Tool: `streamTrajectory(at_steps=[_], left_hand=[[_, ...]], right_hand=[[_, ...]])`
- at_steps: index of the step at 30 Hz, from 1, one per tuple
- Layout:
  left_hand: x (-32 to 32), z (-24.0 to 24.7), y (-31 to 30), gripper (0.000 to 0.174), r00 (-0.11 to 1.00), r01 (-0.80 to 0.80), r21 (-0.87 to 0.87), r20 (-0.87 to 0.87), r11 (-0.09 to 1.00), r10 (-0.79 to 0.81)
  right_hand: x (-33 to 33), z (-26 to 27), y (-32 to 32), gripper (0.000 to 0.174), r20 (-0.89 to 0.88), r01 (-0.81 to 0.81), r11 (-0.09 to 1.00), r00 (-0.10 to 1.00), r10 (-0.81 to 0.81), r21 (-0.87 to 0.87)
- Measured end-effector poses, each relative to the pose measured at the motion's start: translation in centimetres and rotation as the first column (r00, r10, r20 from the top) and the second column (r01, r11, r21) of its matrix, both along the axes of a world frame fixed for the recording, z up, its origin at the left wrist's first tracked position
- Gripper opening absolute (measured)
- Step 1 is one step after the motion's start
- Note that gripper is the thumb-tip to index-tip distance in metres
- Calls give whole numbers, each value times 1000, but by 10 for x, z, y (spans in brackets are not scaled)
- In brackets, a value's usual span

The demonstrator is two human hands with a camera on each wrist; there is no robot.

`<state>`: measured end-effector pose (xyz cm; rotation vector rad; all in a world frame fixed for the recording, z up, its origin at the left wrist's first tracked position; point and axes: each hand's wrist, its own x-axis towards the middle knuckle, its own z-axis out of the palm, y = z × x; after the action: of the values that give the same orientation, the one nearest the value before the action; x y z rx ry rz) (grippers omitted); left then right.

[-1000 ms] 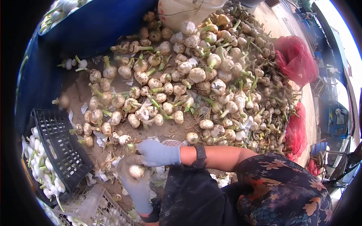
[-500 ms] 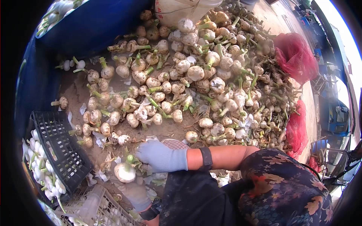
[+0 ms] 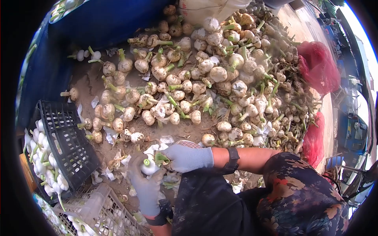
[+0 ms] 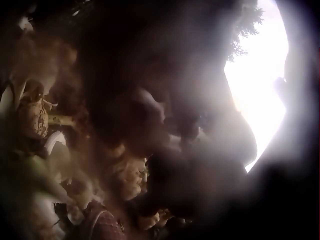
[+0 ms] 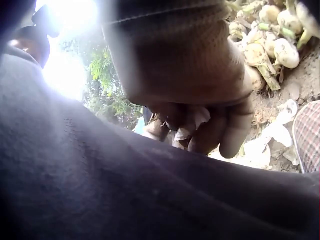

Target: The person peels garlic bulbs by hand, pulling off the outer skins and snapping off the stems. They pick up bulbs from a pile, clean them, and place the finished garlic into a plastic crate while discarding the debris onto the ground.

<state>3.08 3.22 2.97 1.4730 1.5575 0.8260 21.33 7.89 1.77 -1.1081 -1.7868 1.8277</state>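
Observation:
In the head view the gloved left hand (image 3: 146, 181) grips a peeled white garlic bulb (image 3: 150, 168), its short cut green stem turned up. Beside it the gloved right hand (image 3: 185, 158) pinches a strip of green and white garlic skin (image 3: 160, 158) close to the bulb. Seen from the right wrist, the fingers curl down around a pale piece of skin (image 5: 201, 118). The left wrist view is dark and blurred, and the held bulb cannot be made out there.
Unpeeled garlic bulbs (image 3: 218, 74) lie heaped ahead and to the right. A black crate (image 3: 69, 145) and a pale crate (image 3: 114, 208) of white bulbs stand at left. Behind are a blue container (image 3: 114, 23) and a white bucket (image 3: 208, 11); red net bags (image 3: 319, 67) lie right.
The bulb in the left hand has turned and now shows clean white, with less dirty skin. The right hand has pulled a strip of skin away beside it. The head view has shifted slightly.

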Motion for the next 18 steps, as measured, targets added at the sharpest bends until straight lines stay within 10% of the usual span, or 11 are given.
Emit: streamTrajectory(at_steps=[3, 6, 10, 11, 12, 13, 18], left_hand=[[-9, -13, -10, 44, 923, -146, -288, 304, 947, 234], [3, 18, -5, 38, 757, -226, -423, 490, 877, 431], [-35, 20, -19, 37, 239, -300, -389, 854, 871, 463], [-45, 22, -19, 49, 513, -426, -215, 743, 879, 430], [-62, 35, -21, 48, 545, -518, -190, 678, 834, 493], [-73, 61, -13, 48, 203, -635, -219, 878, 741, 434], [-84, 119, -8, 41, 483, -797, -10, 588, 603, 648]], right_hand=[[7, 14, 7, 25, 431, -280, 950, 881, 197, 138], [14, 3, 9, 21, 582, -236, 935, 812, 41, 263], [13, -8, -21, 18, 469, -518, 847, 781, 412, 119], [13, -6, -26, 18, 470, -522, 845, 779, 416, 117], [13, -5, -29, 23, 471, -629, 775, 703, 533, 62], [14, -4, -29, 28, 465, -723, 690, 614, 638, 7], [50, 20, -2, 48, 583, -580, 811, 687, 434, 79]])
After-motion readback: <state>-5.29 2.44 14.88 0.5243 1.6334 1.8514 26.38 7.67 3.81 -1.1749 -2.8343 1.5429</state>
